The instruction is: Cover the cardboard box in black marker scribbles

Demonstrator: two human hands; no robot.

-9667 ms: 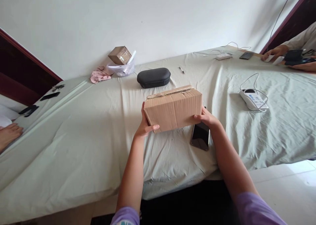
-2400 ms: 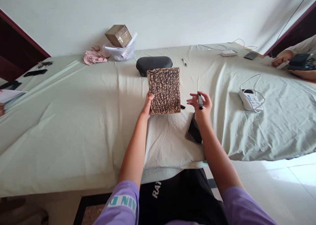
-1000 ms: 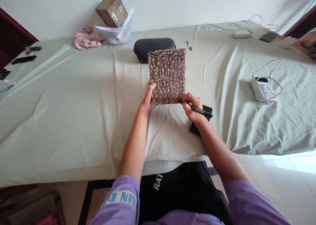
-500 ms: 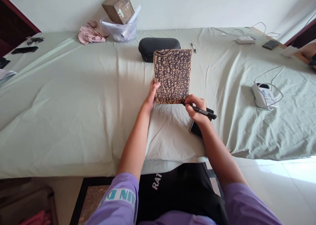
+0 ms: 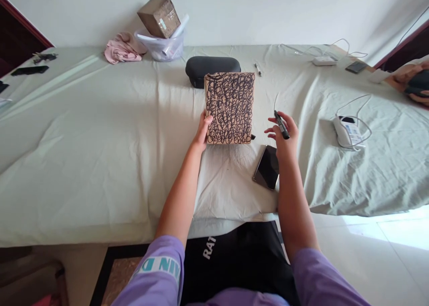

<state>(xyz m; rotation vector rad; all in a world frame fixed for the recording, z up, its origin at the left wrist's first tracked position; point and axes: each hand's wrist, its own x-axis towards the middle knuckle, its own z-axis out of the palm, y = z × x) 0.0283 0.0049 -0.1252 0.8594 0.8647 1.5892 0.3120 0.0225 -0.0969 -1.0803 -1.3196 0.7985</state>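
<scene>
Sheeted bed | tub holds small carton | left hand grip clasps scribbled box | right hand grip clasps marker

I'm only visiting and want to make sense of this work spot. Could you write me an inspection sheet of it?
Surface: wrinkled pale green sheet covering the whole top.
Job's things: cardboard box stood on end, its near face filled with black scribbles; black marker.
Clutter: smartphone, black oval case, pen, pink cloth, clear tub holding a small box.
Hands: left hand grips the box's lower left edge; right hand holds the marker, off the box.
Cables: white device with a looped cord; white cords at the far corner.
Surroundings: white wall; another person's hand at the right edge.
</scene>
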